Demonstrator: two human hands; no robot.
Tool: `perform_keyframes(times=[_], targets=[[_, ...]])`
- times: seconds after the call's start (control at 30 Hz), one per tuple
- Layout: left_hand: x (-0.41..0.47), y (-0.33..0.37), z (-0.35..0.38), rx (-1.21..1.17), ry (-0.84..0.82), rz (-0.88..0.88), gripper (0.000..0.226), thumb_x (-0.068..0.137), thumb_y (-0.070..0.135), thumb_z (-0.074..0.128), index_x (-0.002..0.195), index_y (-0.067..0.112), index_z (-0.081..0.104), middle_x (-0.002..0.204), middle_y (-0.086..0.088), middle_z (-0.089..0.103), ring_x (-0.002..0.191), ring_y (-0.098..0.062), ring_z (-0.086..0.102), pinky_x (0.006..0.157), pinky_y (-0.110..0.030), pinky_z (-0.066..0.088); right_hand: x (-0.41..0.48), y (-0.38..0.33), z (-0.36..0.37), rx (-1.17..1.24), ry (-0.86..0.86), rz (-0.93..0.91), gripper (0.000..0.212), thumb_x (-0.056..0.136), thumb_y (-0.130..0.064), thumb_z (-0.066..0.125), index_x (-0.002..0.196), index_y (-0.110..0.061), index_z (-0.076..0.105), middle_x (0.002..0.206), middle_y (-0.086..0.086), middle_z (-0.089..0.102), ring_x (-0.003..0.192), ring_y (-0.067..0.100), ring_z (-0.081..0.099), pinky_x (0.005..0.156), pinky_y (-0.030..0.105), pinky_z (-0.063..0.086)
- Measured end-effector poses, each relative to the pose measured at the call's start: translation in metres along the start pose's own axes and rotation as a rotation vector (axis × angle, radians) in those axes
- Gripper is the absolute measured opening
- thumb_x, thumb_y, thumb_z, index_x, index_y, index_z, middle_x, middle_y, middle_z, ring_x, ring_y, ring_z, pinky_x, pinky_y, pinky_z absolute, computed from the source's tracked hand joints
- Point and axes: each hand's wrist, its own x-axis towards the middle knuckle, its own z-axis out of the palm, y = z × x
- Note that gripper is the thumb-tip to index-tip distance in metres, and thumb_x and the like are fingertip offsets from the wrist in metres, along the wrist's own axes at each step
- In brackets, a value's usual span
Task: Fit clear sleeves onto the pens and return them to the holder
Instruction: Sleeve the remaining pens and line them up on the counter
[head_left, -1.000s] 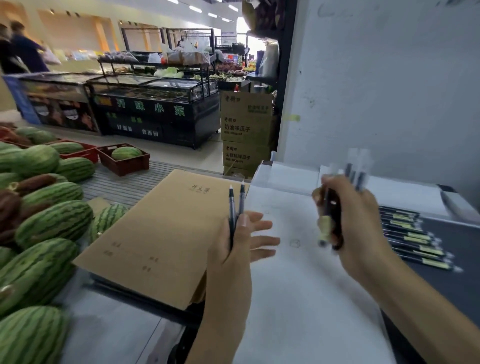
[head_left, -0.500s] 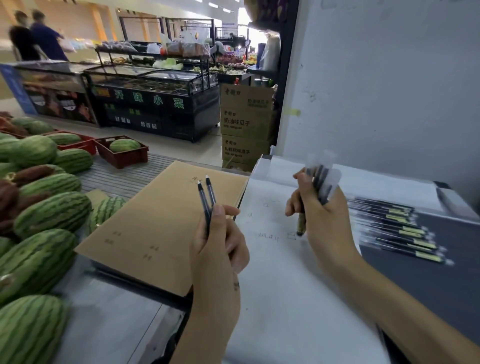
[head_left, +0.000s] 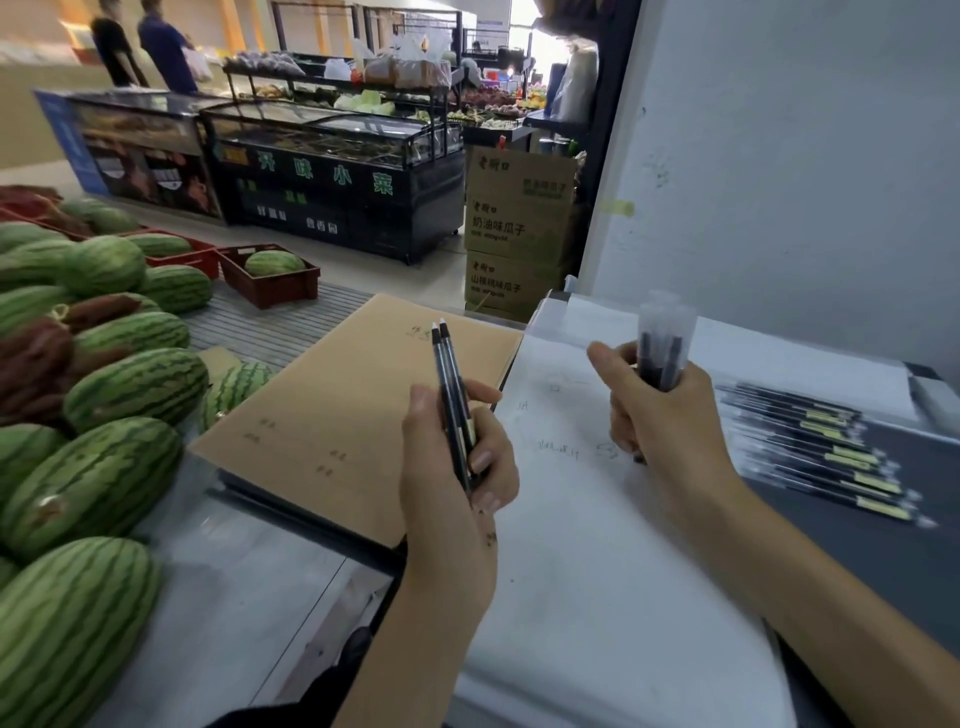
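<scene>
Holding two bare black pens (head_left: 448, 374) in the left hand (head_left: 457, 483): thumb and curled fingers pinch the lower barrels, and the pale ends point up and away, tilted slightly left. The two lie side by side, touching, with no sleeve on either as far as I can see.

The right hand (head_left: 670, 431) is fisted round a bundle of pens in clear sleeves (head_left: 662, 353). The bundle stands near upright, its clear ends stick out above the fist, and one dark tip pokes out below. The count is blurred, and I can't tell which end of a sleeve is open.

Key relation: the bundle sits right of the bare pens, apart, at about the same height. The long axes are roughly parallel, both running up and away. Both hands are full, so my guess is that one load has to go down before a sleeve can be lined up end-on with a barrel.

A row of sleeved pens (head_left: 831, 447) lies flat on the dark surface (head_left: 909, 545), just right of the right hand and well away from the left. The right hand is clearly the nearer one for anything there.

No holder identifiable in view. Both hands hang over the white sheet (head_left: 571, 545), with a brown folder (head_left: 337, 405) just left of it and watermelons (head_left: 104, 467) further left.
</scene>
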Motion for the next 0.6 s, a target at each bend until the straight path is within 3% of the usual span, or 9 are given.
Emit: perform_keyframes(times=[0.17, 0.27, 0.37, 0.5, 0.6], targets=[[0.004, -0.001, -0.002, 0.016, 0.006, -0.021, 0.030, 0.106, 0.036, 0.042, 0.088, 0.016, 0.055, 0.061, 0.000, 0.031, 0.036, -0.009, 0.022, 0.044, -0.030, 0.012, -0.002, 0.000, 0.004, -0.253, -0.204, 0.161, 0.022, 0.089, -0.033, 0.081, 0.086, -0.013, 0.072, 0.049, -0.006, 0.050, 0.035, 0.011, 0.033, 0.037, 0.019, 0.027], [0.005, 0.000, -0.004, 0.032, 0.002, -0.011, 0.029, 0.108, 0.033, 0.043, 0.087, 0.015, 0.052, 0.059, 0.001, 0.034, 0.035, -0.009, 0.023, 0.041, -0.027, 0.016, -0.004, 0.001, 0.011, -0.462, -0.264, 0.070, 0.012, 0.088, -0.031, 0.079, 0.092, -0.019, 0.079, 0.050, -0.010, 0.061, 0.035, 0.002, 0.045, 0.036, 0.015, 0.034], [0.005, 0.000, -0.005, 0.017, -0.005, -0.007, 0.030, 0.108, 0.033, 0.043, 0.086, 0.015, 0.054, 0.058, 0.001, 0.034, 0.035, -0.008, 0.024, 0.038, -0.024, 0.019, -0.004, 0.000, 0.014, -0.589, -0.348, 0.017, 0.022, 0.088, -0.030, 0.078, 0.099, -0.010, 0.077, 0.049, -0.008, 0.061, 0.037, 0.002, 0.047, 0.041, 0.011, 0.036], [0.005, 0.000, -0.004, 0.026, 0.015, -0.011, 0.031, 0.109, 0.032, 0.043, 0.086, 0.014, 0.054, 0.057, 0.001, 0.033, 0.034, -0.008, 0.022, 0.040, -0.027, 0.014, -0.004, 0.000, 0.014, -0.706, -0.365, -0.009, 0.035, 0.087, -0.031, 0.081, 0.065, -0.015, 0.059, 0.043, -0.012, 0.055, 0.035, 0.003, 0.045, 0.040, 0.010, 0.032], [0.005, 0.000, -0.003, 0.060, 0.024, -0.005, 0.030, 0.110, 0.030, 0.043, 0.089, 0.012, 0.054, 0.058, -0.001, 0.032, 0.034, -0.009, 0.021, 0.042, -0.030, 0.012, -0.004, -0.001, 0.013, -0.653, -0.353, -0.009, 0.027, 0.083, -0.028, 0.084, 0.072, -0.015, 0.064, 0.047, -0.012, 0.054, 0.036, 0.002, 0.044, 0.040, 0.009, 0.032]])
